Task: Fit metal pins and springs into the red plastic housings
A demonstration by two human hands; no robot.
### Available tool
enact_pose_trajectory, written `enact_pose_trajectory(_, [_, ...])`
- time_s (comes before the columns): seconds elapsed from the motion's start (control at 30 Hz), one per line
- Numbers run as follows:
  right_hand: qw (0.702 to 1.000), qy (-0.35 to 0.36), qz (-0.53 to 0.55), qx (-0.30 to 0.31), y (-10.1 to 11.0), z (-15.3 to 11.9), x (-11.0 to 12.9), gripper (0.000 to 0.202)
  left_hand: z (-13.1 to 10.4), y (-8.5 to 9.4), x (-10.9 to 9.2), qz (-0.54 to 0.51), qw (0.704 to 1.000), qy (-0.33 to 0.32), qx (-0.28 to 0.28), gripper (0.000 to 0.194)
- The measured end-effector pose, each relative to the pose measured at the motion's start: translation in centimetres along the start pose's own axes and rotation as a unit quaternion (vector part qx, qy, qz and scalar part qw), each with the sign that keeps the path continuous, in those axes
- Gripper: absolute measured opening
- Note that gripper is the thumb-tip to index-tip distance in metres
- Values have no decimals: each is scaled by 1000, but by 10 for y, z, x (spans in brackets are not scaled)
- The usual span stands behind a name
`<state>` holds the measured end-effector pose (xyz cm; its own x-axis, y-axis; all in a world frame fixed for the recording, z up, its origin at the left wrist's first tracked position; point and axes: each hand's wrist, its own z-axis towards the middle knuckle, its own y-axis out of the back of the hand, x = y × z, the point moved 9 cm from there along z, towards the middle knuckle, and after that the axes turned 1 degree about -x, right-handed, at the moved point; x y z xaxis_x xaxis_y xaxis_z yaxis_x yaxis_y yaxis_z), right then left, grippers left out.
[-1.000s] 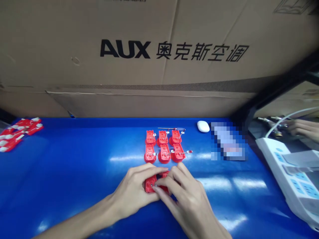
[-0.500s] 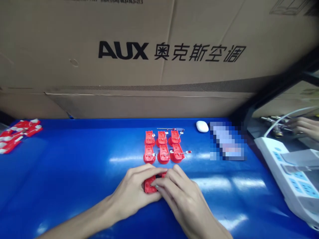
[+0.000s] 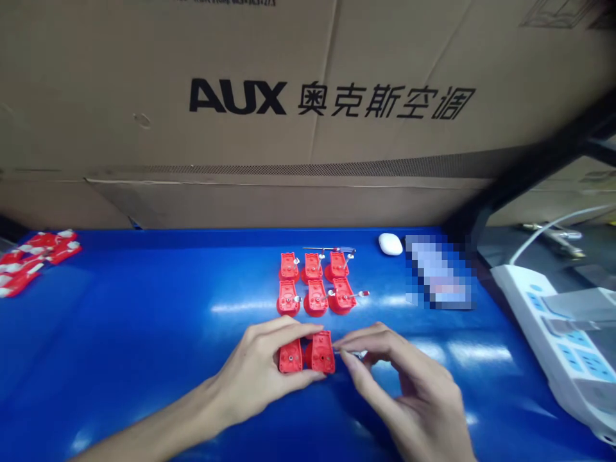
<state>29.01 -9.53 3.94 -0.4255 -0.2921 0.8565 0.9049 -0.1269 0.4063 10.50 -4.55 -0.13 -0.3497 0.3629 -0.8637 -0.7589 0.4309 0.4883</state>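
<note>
Drawn rightward, right hand pinching slim silvery part; left hand clasping two recessed red housings.

The left hand held two red parts side by side on the blue tabletop. The right hand pinched a small shiny thing just beside them. Six more red parts stood behind in two rows, near a white case.

Left hand curls wide; right hand pinches thumb and forefinger.
</note>
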Motion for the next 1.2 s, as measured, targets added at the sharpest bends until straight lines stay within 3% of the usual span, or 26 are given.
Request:
enact_pose_trajectory(0.13, [988, -126, -22, -82, 29, -10, -28, 17, 0, 0, 2, 25, 1000, 11, 0, 53])
enact_pose_trajectory(0.33, [973, -219, 6, -80, 37, -19, -53, 41, 1, 0, 1, 32, 999, 7, -3, 53])
enact_pose_trajectory(0.83, [987, -90, -63, 117, 0, -11, -54, 21, 1, 0, 1, 23, 1000, -2, -2, 53])
enact_pose_trajectory(1.03, [980, -105, -80, 151, -8, -5, -59, 25, 1, 1, 0, 20, 1000, 0, -1, 52])
enact_pose_trajectory(1.2, [980, -102, -94, 142, -11, 1, -62, 25, 0, 0, 1, 21, 1000, -2, -2, 54])
